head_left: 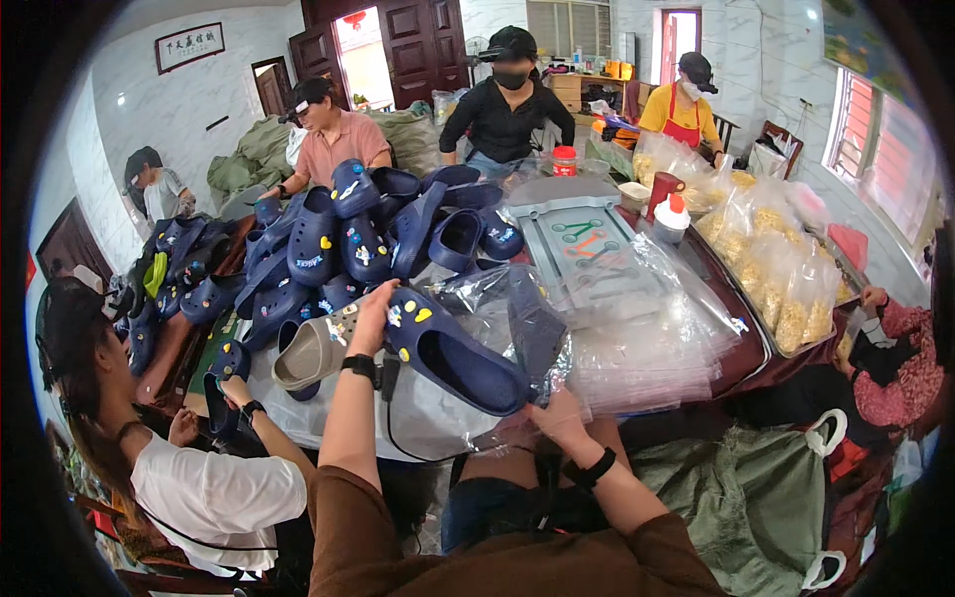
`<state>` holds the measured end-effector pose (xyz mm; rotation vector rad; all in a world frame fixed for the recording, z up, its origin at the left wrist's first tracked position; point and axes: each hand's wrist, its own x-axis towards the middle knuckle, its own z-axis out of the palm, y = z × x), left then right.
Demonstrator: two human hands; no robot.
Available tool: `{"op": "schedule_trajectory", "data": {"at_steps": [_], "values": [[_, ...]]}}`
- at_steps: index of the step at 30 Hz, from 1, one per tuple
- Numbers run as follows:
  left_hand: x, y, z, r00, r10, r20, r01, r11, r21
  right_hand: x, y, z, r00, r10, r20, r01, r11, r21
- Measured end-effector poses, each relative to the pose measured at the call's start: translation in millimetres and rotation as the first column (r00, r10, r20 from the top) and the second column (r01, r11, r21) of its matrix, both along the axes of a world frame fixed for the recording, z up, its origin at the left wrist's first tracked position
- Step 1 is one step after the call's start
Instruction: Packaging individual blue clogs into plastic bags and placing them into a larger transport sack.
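A navy clog (458,348) with yellow charms on its toe lies slantwise before me, its opening facing up. My left hand (368,323) grips it at the toe end. At its heel my right hand (560,418) is closed on the edge of a clear plastic bag (553,363); part of those fingers is hidden. Inside or behind that film, dark blue (534,313) shows through; I cannot tell which. Just left of my left wrist rests a grey-brown clog (316,350) with charms.
Navy clogs (313,234) are heaped across the table's far left. Flat clear bags (647,363) lie stacked at right, by a grey plastic board (587,234). Filled bags (791,289) stand on a tray. A co-worker (214,478) sits close at left; a green sack (736,497) is at lower right.
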<state>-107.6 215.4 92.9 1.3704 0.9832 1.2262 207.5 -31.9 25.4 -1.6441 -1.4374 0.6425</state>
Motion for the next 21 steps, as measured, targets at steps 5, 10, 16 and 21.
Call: {"op": "schedule_trajectory", "data": {"at_steps": [5,10,16,21], "values": [[75.6,-31.9,-27.9,0.824,0.256,-0.505,-0.024,0.907,0.421,13.8,1.9,-15.0,0.999,-0.023,-0.041,0.028,0.993,0.117],[100.0,-131.6,-9.0,0.734,0.307,-0.606,-0.067,0.920,0.386,15.0,0.8,-4.9,0.997,-0.062,0.034,0.060,0.995,0.074],[78.0,-171.3,-55.9,0.799,0.358,-0.482,-0.183,0.910,0.373,5.8,6.2,-12.3,0.999,-0.030,0.022,0.028,0.995,0.092],[69.2,-194.3,-71.8,0.965,0.204,0.166,-0.183,0.974,-0.134,7.8,4.1,-4.9,0.996,-0.074,0.056,0.071,0.996,0.056]]}}
